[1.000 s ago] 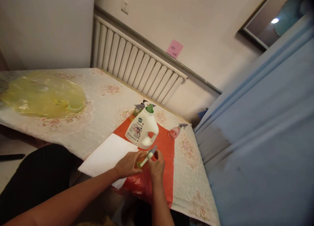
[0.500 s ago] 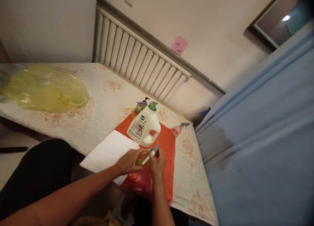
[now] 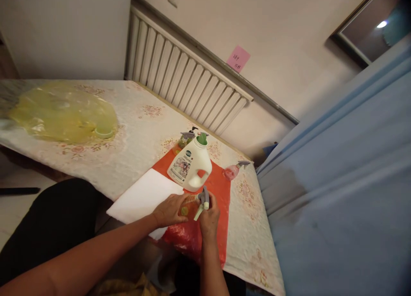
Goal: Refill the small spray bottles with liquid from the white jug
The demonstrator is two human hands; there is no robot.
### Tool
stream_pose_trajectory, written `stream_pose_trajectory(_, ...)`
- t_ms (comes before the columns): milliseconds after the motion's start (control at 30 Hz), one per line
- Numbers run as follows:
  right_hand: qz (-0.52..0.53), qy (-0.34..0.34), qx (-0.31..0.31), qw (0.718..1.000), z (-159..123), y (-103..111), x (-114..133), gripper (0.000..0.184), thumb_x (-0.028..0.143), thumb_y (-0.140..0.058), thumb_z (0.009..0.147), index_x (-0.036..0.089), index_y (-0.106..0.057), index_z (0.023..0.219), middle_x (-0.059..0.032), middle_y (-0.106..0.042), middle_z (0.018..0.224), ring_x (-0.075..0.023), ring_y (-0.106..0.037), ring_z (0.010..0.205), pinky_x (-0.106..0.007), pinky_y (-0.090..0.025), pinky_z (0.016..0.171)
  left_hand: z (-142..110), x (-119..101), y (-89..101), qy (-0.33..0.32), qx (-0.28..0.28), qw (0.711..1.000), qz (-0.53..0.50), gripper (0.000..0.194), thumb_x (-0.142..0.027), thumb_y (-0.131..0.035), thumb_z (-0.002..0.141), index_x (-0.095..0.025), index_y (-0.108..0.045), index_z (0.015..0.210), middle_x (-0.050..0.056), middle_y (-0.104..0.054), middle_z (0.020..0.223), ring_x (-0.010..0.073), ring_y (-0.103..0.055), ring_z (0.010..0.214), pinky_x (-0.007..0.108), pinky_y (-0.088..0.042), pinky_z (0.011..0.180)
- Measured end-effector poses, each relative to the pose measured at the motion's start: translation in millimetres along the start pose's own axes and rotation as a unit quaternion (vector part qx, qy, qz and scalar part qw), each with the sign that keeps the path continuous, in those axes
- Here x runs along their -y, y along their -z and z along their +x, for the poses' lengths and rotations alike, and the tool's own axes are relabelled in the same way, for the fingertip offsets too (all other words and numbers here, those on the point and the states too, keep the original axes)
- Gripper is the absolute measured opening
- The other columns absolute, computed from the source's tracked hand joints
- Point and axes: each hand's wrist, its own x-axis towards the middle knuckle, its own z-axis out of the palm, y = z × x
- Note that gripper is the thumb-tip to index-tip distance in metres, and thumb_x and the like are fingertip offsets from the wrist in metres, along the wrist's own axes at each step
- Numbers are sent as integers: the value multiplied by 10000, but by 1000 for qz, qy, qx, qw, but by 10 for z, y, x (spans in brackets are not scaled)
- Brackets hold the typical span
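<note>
Table (image 3: 138, 152) edge near; left hand (image 3: 170, 210), right hand (image 3: 210, 215) grip spray bottle (image 3: 192, 206), jug (image 3: 189, 165) just beyond.

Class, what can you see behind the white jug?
Behind the jug, a grey spray head and a black pump show. The jug hides part of what stands there, so the bottles cannot be counted.

At least three spray bottles (image 3: 192, 206) (image 3: 231, 172) (image 3: 179, 148), one white jug (image 3: 189, 165), one pink note (image 3: 238, 59).

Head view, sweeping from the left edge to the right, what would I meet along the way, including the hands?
Yellow plastic bag → left hand → held spray bottle → right hand → pink spray bottle → blue curtain.
</note>
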Motion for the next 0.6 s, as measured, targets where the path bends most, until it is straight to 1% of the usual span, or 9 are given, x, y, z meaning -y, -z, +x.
stream_pose_trajectory(100,18,-15,22,999,-1,31,-5,240,292,-605,821,190,-674,1027,-64,-742,985,-211,-667,850,-322,-504,778,2,11,-7,-3,-1,1000,0,842,-419,-791,697,-229,-387,1411,97,-622,1291,334,-591,1155,458,-418,1037)
stream_pose_trajectory(233,32,-16,26,999,-2,37,-41,271,280,-603,817,186,-674,1060,-70,-740,1021,-217,-671,890,-335,-511,815,7,24,-14,-7,5,1000,-3,868,-424,-800,688,-231,-375,1421,105,-613,1315,336,-583,1172,463,-404,1054)
stream_pose_trajectory(333,47,-9,25,999,-1,28,-60,288,275,-605,814,181,-675,1078,-76,-738,1041,-222,-674,922,-343,-514,844,5,18,-8,-3,6,1000,1,848,-412,-790,698,-238,-378,1418,102,-617,1309,331,-584,1174,454,-404,1051)
stream_pose_trajectory(467,57,-7,33,998,-3,34,-28,284,278,-597,828,182,-682,1081,-71,-740,1008,-221,-675,905,-339,-523,824,1,0,11,-4,12,1000,3,844,-427,-783,705,-244,-370,1418,90,-632,1281,316,-592,1164,438,-409,1046)
stream_pose_trajectory(600,39,-10,40,998,-10,59,43,247,248,-568,844,197,-688,1054,-60,-741,977,-213,-666,869,-333,-520,798,1,-15,31,-4,13,1000,4,849,-439,-788,705,-228,-368,1413,96,-630,1280,310,-587,1168,440,-401,1056)
